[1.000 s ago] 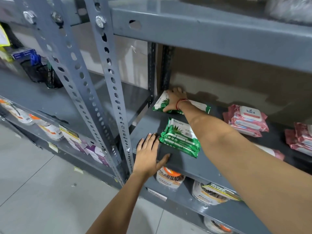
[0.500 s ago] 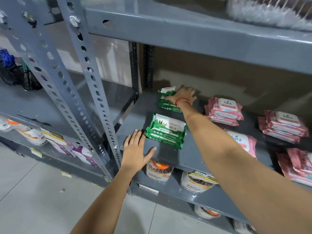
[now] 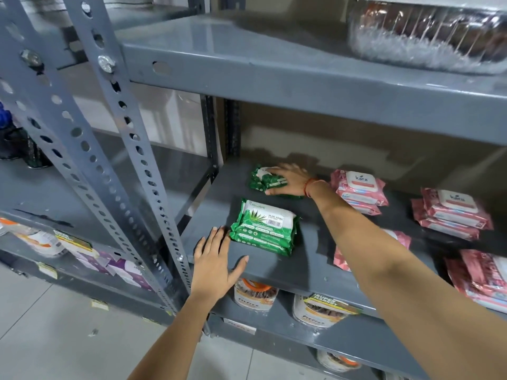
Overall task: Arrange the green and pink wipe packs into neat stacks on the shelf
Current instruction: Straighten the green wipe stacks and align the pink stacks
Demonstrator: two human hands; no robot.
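A person's right hand [image 3: 289, 180] pressed flat, fingers spread and clenching nothing, on the rear stack of green wipe packs [image 3: 267, 181] deep on the shelf [image 3: 310, 259], the open left hand [image 3: 216, 266] braced at its edge; squaring likely came next.
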